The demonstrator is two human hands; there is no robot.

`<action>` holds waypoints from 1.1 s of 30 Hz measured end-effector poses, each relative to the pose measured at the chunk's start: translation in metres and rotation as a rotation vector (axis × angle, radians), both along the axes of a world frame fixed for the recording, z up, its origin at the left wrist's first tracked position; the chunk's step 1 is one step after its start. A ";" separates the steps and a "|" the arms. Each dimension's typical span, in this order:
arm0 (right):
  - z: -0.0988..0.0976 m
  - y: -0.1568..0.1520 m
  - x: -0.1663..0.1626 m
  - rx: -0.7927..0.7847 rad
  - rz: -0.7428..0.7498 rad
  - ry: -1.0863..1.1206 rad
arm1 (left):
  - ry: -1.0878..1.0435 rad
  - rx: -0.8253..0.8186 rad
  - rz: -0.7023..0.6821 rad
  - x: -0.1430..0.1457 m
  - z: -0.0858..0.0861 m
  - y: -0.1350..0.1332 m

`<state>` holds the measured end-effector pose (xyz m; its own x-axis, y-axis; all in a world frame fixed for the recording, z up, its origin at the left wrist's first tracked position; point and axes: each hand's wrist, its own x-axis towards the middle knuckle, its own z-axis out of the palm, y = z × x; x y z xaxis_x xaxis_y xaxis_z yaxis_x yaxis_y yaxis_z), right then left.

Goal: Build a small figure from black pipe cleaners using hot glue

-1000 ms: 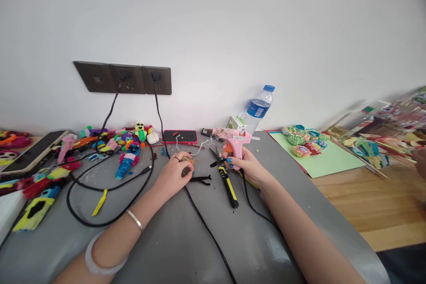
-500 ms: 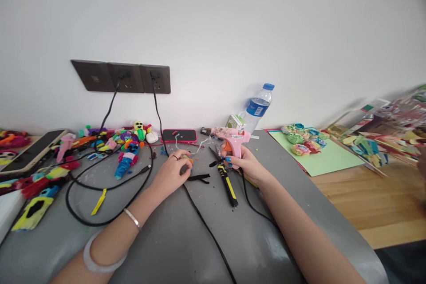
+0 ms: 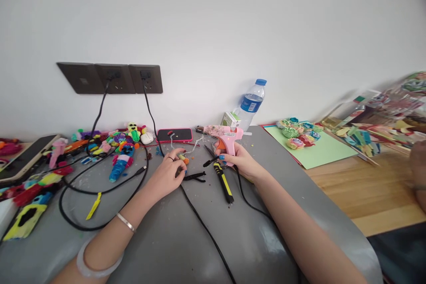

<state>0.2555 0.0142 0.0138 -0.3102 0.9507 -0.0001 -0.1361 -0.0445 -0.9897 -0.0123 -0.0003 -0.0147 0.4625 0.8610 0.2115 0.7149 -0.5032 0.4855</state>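
Observation:
My right hand is wrapped around the handle of a pink hot glue gun, its dark nozzle pointing left. A short black fuzzy strip sticks out by my right thumb. My left hand is curled, with a small orange-and-yellow piece at its fingertips; the fingers partly hide the grip. Beside that hand lies a forked black fuzzy strip on the grey table. Pliers with black-and-yellow handles rest below the glue gun.
A pink-edged phone, a water bottle and a small box stand or lie near the wall. Colourful fuzzy figures and looped black cables fill the left. Paper flowers lie on green paper; another person's hand is far right.
The whole view has shifted slightly, so most things appear further left. My left hand has turned a little, showing more of the orange-and-yellow piece. My right hand still holds the glue gun.

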 end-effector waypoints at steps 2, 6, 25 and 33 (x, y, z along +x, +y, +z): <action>-0.001 0.000 0.000 -0.005 0.008 0.006 | 0.010 0.017 0.015 0.001 0.000 -0.001; -0.002 0.001 -0.001 -0.014 0.005 -0.002 | 0.006 0.064 0.030 0.003 -0.002 -0.002; -0.001 0.000 -0.002 -0.023 0.016 -0.023 | -0.137 0.063 -0.004 -0.007 -0.003 0.010; -0.001 0.000 -0.002 -0.017 0.008 -0.034 | -0.106 0.060 -0.003 -0.012 0.000 0.011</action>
